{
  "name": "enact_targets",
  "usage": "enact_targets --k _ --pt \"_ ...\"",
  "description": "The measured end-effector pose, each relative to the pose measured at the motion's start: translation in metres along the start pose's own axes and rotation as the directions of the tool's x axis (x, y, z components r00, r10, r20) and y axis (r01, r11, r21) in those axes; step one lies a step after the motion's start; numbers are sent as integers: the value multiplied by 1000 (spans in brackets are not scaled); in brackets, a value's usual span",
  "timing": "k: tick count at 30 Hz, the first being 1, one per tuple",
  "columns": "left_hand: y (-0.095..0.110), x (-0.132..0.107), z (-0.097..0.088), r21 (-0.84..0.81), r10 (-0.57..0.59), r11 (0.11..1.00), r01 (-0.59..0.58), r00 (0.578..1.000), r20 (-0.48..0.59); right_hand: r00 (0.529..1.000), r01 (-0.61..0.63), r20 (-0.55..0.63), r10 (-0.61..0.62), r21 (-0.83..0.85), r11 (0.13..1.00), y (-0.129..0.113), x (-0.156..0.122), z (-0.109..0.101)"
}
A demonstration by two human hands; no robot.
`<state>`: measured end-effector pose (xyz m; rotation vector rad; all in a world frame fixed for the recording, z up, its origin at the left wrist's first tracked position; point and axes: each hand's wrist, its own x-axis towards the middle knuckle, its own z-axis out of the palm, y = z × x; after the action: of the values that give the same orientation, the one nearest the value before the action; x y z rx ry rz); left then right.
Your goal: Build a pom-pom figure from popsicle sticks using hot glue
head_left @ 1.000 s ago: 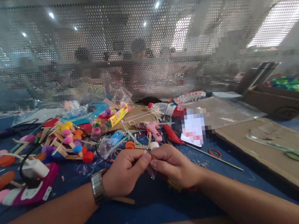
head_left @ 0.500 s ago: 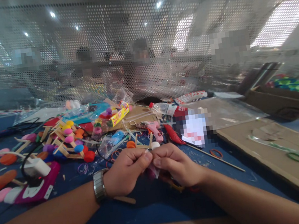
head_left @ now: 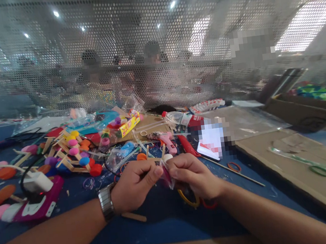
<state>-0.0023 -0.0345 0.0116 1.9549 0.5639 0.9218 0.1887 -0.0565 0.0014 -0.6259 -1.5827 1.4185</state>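
My left hand (head_left: pixel 135 184), with a metal watch (head_left: pixel 105 203) on the wrist, and my right hand (head_left: pixel 195 175) meet over the blue table (head_left: pixel 163 225). Both pinch a small clear plastic bag (head_left: pixel 167 175) with something dark pink inside. A yellow rubber band (head_left: pixel 187 200) and a red one (head_left: pixel 209 204) lie under my right hand. A wooden stick (head_left: pixel 133 216) lies below my left hand.
Stick-and-cap models (head_left: pixel 71 151), a pink glue gun (head_left: pixel 169 142), a charger (head_left: pixel 36 183), loose rubber bands (head_left: pixel 234 166) and a skewer (head_left: pixel 234 172) litter the table. Cardboard (head_left: pixel 303 176) lies right. A perforated metal screen (head_left: pixel 154 51) stands behind, people beyond it.
Both hands have lifted slightly and drawn a little apart, stretching the small bag between them. The yellow and red rubber bands under my right hand now show.
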Motion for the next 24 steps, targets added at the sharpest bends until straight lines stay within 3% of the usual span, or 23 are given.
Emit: enact_targets --k 4,10,15,20,24 --pt "-6 0 -2 155 113 984 -92 984 -137 1000 -17 -20 17 34 999 1 3 -2" --pt "-4 0 0 333 238 918 -215 971 -28 1000 3 -5 -3 -76 997 1 3 0" --pt "-4 -1 1 329 256 916 -230 966 -38 1000 14 5 -13 -158 987 -1 4 0" --pt "-3 -1 0 300 291 918 -261 955 -58 991 133 21 -132 -241 961 -1 5 0" --pt "-3 -1 1 287 303 919 -270 950 -76 991 121 -17 -132 -297 947 0 6 -1"
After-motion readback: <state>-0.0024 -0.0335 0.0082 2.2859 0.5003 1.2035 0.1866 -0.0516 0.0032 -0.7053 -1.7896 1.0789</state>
